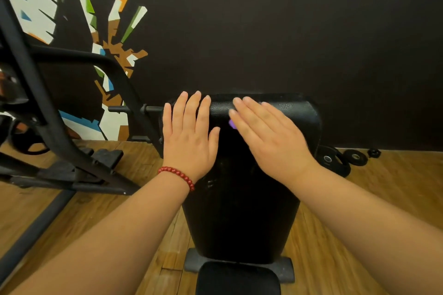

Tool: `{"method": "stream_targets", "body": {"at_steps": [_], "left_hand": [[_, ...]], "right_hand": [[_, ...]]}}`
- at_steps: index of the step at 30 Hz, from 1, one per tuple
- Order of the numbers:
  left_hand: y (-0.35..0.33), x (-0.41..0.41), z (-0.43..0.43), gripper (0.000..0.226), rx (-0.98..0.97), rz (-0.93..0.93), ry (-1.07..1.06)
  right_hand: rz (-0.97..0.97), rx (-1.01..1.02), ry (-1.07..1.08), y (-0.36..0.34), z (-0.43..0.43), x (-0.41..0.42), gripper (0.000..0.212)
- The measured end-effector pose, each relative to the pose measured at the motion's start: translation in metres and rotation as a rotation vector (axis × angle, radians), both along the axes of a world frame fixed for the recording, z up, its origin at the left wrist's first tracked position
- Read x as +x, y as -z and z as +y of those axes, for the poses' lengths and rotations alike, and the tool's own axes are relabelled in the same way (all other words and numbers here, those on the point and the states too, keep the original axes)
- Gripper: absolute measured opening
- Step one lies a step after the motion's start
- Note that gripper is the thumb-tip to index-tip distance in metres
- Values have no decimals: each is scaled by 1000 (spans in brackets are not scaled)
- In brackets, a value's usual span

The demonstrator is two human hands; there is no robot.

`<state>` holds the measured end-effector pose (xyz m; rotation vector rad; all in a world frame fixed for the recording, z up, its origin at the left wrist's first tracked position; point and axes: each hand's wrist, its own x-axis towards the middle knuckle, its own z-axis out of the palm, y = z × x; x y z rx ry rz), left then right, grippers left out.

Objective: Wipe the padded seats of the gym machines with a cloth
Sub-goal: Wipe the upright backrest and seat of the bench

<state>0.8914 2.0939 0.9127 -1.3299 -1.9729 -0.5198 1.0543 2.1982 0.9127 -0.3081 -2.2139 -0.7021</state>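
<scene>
I face a dark wall (287, 19) bearing a colourful mural (115, 38), above a wooden plank floor (388, 189) where weight plates (356, 157) lie.

Black pad (239, 199), purple cloth (232, 123), red bracelet (178, 174).

a dark brown wall (287, 19) carries a jagged white, orange, green and blue painted mural (112, 38) at left. a black tubular metal machine frame (55, 136) stands on the wood-plank floor (371, 199). black round weight plates (356, 157) lie at the wall's foot, beside a small black piece, perhaps a collar (374, 153).
</scene>
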Motion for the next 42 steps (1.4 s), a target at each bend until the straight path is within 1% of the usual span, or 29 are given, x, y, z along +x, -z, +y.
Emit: {"method": "stream_targets", "body": {"at_steps": [4,7,10,12,16,19,22,24,25,29,32,35,39,41,42], "left_hand": [[-4,14,2,63,21,-67,4],[-4,25,11,65,3,-56,-9],[1,28,19,67,0,-28,-41],[4,27,19,68,9,-10,-30],[4,35,25,70,12,36,26],[5,45,34,71,46,-3,-8],[9,45,39,69,78,12,-7],[11,43,41,67,106,40,1],[12,42,42,65,122,51,4],[13,43,44,62,151,60,-5],[13,45,44,63,124,53,-23],[11,46,42,64,93,39,-41],[8,47,39,62,78,29,-26],[7,49,39,63,61,29,-47],[8,49,38,63,50,31,-59]], "right_hand": [[82,15,28,13,13,32,44],[103,-17,26,4,7,14,40],[53,-35,7,-9,4,0,42],[17,-38,-12,-6,12,13,43],[126,-34,5,10,26,49,43],[166,-45,11,6,24,36,38],[137,-41,-15,-9,21,19,39],[91,-49,-27,-8,26,25,41],[98,-55,-28,-4,30,33,42],[219,-84,-5,13,35,56,42],[210,-81,-3,-2,30,35,38],[172,-91,-32,-15,29,23,40],[255,-40,-32,17,38,48,42],[259,-54,4,28,37,53,45],[260,-59,8,27,35,51,43]]}}
